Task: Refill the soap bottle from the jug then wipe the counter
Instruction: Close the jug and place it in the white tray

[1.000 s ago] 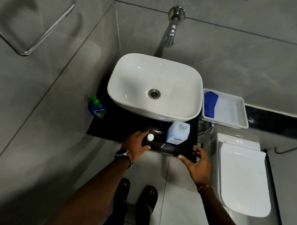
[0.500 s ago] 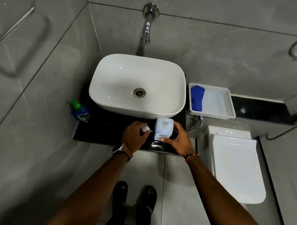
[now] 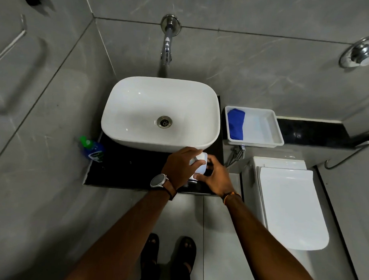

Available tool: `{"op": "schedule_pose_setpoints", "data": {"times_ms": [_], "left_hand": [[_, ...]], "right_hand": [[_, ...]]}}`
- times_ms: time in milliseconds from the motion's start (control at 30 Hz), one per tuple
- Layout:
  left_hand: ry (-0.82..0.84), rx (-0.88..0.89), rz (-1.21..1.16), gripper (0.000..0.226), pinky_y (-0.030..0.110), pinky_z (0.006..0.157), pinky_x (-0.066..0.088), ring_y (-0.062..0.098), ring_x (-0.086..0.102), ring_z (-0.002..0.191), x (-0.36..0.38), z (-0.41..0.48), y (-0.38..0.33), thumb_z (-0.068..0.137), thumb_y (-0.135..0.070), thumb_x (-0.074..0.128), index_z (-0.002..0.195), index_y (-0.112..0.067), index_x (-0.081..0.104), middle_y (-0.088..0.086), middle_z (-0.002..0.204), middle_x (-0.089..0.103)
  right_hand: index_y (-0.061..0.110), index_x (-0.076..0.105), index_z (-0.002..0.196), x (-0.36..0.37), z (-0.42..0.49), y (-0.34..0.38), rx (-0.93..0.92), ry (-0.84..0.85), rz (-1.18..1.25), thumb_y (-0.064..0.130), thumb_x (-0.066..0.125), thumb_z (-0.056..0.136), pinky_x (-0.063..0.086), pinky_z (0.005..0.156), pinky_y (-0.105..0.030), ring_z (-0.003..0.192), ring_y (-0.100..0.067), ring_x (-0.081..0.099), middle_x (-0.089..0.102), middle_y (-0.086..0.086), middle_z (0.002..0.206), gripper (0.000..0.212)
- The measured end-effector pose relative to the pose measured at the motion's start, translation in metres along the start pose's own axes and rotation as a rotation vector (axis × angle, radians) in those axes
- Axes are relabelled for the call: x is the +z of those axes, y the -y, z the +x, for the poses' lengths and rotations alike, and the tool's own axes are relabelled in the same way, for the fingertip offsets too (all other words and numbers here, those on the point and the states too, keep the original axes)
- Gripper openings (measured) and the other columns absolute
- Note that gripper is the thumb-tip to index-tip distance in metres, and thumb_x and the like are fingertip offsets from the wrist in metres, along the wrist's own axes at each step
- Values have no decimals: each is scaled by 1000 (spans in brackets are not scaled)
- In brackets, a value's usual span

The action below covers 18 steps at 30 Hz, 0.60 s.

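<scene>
- Feet in dark sandals point(image 3: 167, 258) on the floor tiles, bottom centre.
- Left hand point(image 3: 181, 167), watch point(image 3: 158, 181) on its wrist, sits over the top of the white jug point(image 3: 201, 164), fingers curled on the cap area; cap itself hidden, so exact pinch unclear.
- Right hand point(image 3: 216, 177) wraps the jug's right and front side, fingers closed against it.
- Jug stands on the black bench point(image 3: 132, 169), front right, just before the basin rim.
- Blue soap bottle point(image 3: 94, 151) with green top at the bench's far left edge, well apart from the jug.
- White basin point(image 3: 138, 109) behind the hands, wall tap point(image 3: 167, 49) above.
- White tray point(image 3: 263, 130) right of basin, blue cloth point(image 3: 235, 125) in its left side.
- Toilet point(image 3: 288, 206) at right.
</scene>
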<state>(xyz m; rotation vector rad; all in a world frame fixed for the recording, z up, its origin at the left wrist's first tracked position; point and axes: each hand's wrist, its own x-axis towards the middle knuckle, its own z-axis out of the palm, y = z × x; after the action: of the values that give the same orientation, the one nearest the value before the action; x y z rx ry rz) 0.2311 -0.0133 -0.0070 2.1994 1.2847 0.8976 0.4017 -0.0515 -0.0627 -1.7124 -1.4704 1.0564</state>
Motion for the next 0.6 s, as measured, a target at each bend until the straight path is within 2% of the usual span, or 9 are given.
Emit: {"op": "schedule_pose_setpoints", "data": {"times_ms": [133, 233, 300, 467, 533, 600], "left_hand": [[-87, -90, 4, 31, 30, 85, 56, 19, 69, 97, 1, -3, 5, 77, -38, 83, 99, -17, 74, 0, 101, 77], [-110, -125, -8, 31, 29, 76, 53, 18, 64, 88, 4, -5, 7, 74, -41, 84, 86, -18, 67, -4, 89, 73], [-117, -148, -14, 32, 29, 71, 52, 18, 62, 84, 8, -6, 6, 75, -41, 83, 84, -17, 63, -3, 86, 69], [-133, -146, 1, 31, 18, 63, 41, 13, 56, 73, 15, -4, 6, 77, -35, 82, 79, -18, 56, -1, 83, 61], [-124, -152, -1, 29, 20, 63, 45, 14, 58, 74, 14, -3, 6, 77, -33, 81, 80, -17, 58, -1, 83, 63], [-102, -107, -40, 22, 28, 71, 56, 15, 65, 83, 11, -1, 6, 78, -28, 80, 89, -16, 64, -1, 90, 70]], "right_hand": [[40, 50, 132, 0, 2, 1, 13, 6, 5, 39, 92, 67, 61, 93, -34, 109, -4, 66, 67, 18, 123, 78], [39, 50, 134, 3, 3, 0, 20, 6, 7, 34, 93, 70, 61, 92, -33, 108, -5, 67, 66, 20, 123, 78], [37, 49, 136, 4, 4, 0, 22, 7, 7, 33, 92, 71, 62, 92, -35, 107, -7, 68, 65, 18, 124, 78], [36, 49, 135, 5, 7, 1, 24, 1, -1, 35, 93, 70, 63, 90, -38, 106, -11, 68, 65, 15, 125, 78], [35, 49, 135, 5, 8, 2, 22, 1, -2, 36, 92, 70, 63, 89, -38, 106, -12, 68, 65, 15, 125, 78], [34, 49, 136, 4, 8, 1, 20, -6, 3, 38, 92, 69, 63, 88, -38, 105, -11, 68, 66, 13, 125, 80]]}}
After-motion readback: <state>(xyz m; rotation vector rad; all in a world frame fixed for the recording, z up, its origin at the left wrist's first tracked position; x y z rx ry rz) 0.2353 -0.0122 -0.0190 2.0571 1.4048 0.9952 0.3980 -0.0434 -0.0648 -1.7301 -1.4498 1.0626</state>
